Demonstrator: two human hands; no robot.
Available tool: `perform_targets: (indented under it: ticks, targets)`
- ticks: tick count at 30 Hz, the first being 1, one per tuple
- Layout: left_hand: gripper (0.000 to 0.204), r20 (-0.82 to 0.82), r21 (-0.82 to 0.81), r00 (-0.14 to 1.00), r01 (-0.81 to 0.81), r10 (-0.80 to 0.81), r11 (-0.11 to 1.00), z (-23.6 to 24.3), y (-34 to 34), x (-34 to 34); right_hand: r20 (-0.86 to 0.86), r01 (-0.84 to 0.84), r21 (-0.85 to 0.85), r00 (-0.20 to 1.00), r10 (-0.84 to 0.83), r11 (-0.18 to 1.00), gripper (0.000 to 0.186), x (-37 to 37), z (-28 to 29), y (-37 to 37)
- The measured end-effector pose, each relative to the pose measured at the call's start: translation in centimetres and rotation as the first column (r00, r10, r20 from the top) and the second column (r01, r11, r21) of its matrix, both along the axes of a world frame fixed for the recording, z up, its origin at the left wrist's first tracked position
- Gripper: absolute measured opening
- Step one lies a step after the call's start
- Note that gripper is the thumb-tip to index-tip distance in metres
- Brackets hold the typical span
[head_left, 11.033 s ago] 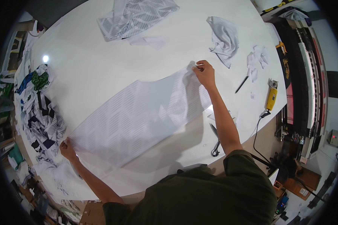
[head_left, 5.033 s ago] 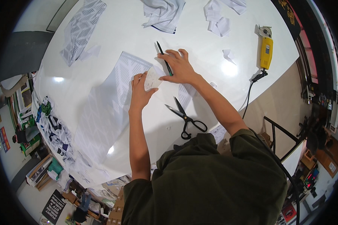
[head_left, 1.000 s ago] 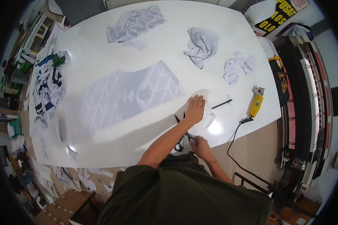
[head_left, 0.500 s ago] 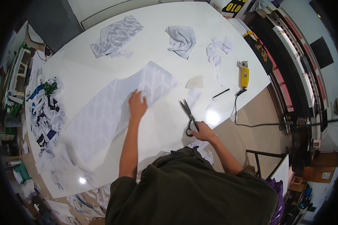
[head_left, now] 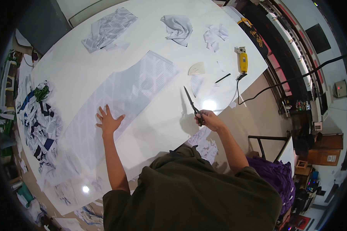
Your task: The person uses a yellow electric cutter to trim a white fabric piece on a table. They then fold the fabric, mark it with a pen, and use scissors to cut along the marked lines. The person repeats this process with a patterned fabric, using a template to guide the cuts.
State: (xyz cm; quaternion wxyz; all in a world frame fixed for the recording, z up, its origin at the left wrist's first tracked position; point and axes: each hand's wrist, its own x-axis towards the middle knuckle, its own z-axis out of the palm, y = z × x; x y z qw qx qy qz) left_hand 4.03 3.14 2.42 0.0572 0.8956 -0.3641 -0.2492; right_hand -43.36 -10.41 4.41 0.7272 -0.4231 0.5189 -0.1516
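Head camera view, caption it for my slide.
Left hand flat on white patterned fabric; right hand holds black scissors.

The scene is viewed by one head-worn fisheye camera, aimed steeply down over the person's shoulders at the white table [head_left: 158, 115]; edges are bent toward the rim.

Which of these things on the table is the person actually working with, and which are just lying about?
In use:
- long patterned white fabric, pressed flat by the left hand
- black scissors, held in the right hand

Lying about:
- yellow power cutter
- black pen
- crumpled white cloth
- folded patterned piece
- colourful scrap pile
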Motion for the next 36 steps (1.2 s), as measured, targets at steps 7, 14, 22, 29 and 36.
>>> perform_targets:
  ticks: [7,14,22,29,36]
  targets:
    - [0.139,-0.059,0.128,0.998,0.002,0.006,0.992,-0.7,1.0,0.4,0.039,-0.093,0.129,0.995,0.088,0.987,0.054,5.8,-1.3,-0.2]
    - [0.141,-0.078,0.088,0.996,-0.026,0.033,0.996,-1.5,1.3,0.6,-0.089,-0.1,0.003,0.991,0.1,0.995,0.053,11.3,-2.1,-3.1]
    - [0.141,-0.093,0.089,0.995,-0.039,0.047,0.995,-1.3,1.2,0.4,-0.116,-0.048,-0.023,0.992,0.045,0.999,0.053,12.7,-2.6,-3.7]
    - [0.141,-0.088,0.078,0.995,-0.049,0.056,0.996,-1.5,1.2,0.5,-0.108,-0.037,-0.054,0.994,0.031,0.998,0.053,13.1,-2.7,-3.2]
    - [0.141,-0.098,0.067,0.993,-0.054,0.06,0.996,-1.7,1.2,0.6,-0.106,-0.009,-0.086,0.994,-0.001,0.996,0.05,13.3,-3.5,-2.6]
